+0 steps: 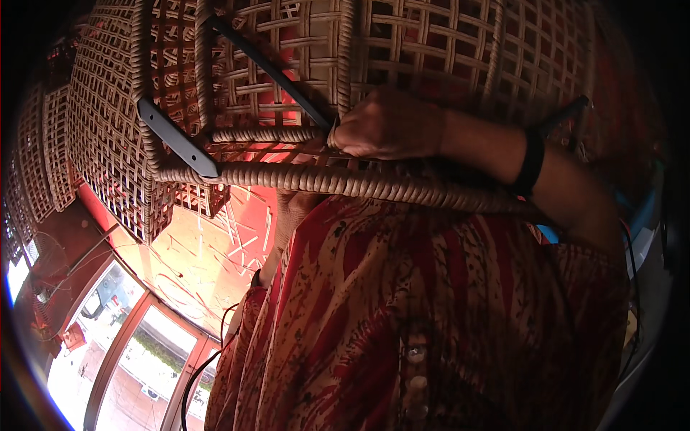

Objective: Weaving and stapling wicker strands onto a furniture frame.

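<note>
A large woven wicker frame [388, 182] with cord-wrapped bars lies across my lap. My right hand [392, 126] is closed in a pinch at an inner wrapped bar [269, 134], near the lower end of a dark diagonal strip [269, 66]. Whatever sits between its fingertips is too small to make out. Below the front bar, my left hand [290, 210] shows only in part, its fingers hidden behind the frame and my patterned clothing. A dark flat bracket with screw holes [177, 138] spans the frame's left corner. My right wrist wears a black band [530, 164].
Open-weave wicker panels [115, 108] rise at the far left and along the back. Loose cane strips [241, 237] lie scattered on the red and orange floor. Glass doors [144, 352] stand at lower left, near a fan [47, 258]. A black cable hangs beside my clothing.
</note>
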`<state>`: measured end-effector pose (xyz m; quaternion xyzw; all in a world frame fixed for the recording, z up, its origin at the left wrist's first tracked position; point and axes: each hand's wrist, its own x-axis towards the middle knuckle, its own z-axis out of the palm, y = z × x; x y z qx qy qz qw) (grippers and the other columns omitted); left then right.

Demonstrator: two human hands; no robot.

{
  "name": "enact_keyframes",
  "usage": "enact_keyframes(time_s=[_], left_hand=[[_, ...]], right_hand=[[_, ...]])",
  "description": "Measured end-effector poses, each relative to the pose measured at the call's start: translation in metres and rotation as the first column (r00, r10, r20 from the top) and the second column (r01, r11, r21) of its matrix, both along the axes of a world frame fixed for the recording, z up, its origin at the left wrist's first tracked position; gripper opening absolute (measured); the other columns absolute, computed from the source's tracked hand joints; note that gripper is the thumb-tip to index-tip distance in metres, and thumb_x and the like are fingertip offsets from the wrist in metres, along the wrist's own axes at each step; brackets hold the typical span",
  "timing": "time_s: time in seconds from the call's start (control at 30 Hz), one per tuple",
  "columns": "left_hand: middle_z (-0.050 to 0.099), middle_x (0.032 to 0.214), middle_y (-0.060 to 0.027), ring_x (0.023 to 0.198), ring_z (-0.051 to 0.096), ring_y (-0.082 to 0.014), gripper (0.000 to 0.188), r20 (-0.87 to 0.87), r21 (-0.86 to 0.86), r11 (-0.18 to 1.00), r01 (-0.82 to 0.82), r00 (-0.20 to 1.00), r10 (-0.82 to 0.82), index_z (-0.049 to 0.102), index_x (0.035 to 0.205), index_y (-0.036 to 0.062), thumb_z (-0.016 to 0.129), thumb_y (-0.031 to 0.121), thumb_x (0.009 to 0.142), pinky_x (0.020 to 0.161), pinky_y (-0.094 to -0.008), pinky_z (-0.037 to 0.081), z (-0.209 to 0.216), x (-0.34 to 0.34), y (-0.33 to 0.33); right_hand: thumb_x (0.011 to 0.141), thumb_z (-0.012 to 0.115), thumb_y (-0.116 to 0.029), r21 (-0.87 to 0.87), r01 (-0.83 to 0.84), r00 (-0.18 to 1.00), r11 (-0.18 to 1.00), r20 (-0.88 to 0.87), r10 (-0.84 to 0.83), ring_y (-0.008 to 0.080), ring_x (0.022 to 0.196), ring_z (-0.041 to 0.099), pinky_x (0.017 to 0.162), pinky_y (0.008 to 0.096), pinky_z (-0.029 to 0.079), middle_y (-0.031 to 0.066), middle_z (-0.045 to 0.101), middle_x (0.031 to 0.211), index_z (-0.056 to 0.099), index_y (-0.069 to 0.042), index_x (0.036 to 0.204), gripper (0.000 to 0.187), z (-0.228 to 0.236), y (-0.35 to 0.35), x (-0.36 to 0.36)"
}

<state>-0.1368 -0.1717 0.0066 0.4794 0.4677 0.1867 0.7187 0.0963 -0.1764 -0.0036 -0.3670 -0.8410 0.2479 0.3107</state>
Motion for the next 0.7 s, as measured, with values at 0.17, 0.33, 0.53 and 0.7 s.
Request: enact_keyframes(time_s=[0.17, 0.33, 0.53, 0.7], left_hand=[[0.064, 0.085, -0.0027, 0.072, 0.059, -0.0079, 0.019, 0.022, 0.021, 0.997, -0.076, 0.997, 0.075, 0.061, 0.103, -0.0007, 0.065, 0.007, 0.086, 0.065, -0.0223, 0.049, -0.003, 0.012, -0.004], [0.062, 0.084, -0.0017, 0.072, 0.058, -0.0077, 0.020, 0.073, -0.066, 0.981, -0.183, 0.980, 0.187, 0.060, 0.104, 0.0010, 0.066, 0.005, 0.085, 0.065, -0.0218, 0.048, -0.008, 0.027, -0.009], [0.059, 0.085, 0.0001, 0.072, 0.057, -0.0072, 0.020, 0.102, -0.003, 0.969, -0.247, 0.964, 0.246, 0.059, 0.102, 0.0034, 0.067, 0.004, 0.083, 0.062, -0.0215, 0.048, -0.016, 0.027, -0.020], [0.057, 0.085, 0.0009, 0.071, 0.055, -0.0061, 0.019, 0.120, 0.084, 0.971, -0.225, 0.969, 0.214, 0.057, 0.099, 0.0049, 0.067, 0.003, 0.083, 0.061, -0.0204, 0.047, -0.014, 0.027, -0.021]], right_hand=[[0.076, 0.068, -0.014, -0.013, 0.003, 0.998, 1.000, -0.061, -0.004, 0.0231, 0.060, 0.062, 0.053, 0.0359, 0.050, 0.0057, 0.057, 0.065, 0.057, -0.006, 0.082, 0.014, 0.001, -0.001, 0.001], [0.074, 0.069, -0.014, -0.042, -0.007, 1.000, 0.999, -0.029, 0.006, 0.0227, 0.061, 0.062, 0.054, 0.0356, 0.050, 0.0051, 0.058, 0.067, 0.060, -0.006, 0.089, 0.019, -0.001, -0.003, 0.002], [0.076, 0.066, -0.015, -0.058, -0.014, 0.999, 0.998, -0.042, 0.011, 0.0224, 0.061, 0.061, 0.054, 0.0346, 0.050, 0.0056, 0.057, 0.067, 0.057, -0.007, 0.083, 0.014, 0.004, -0.002, 0.001], [0.076, 0.066, -0.013, -0.130, -0.040, 0.992, 0.991, 0.116, 0.055, 0.0237, 0.062, 0.061, 0.054, 0.0369, 0.049, 0.0067, 0.056, 0.066, 0.053, -0.006, 0.078, 0.015, 0.010, -0.003, 0.003]])
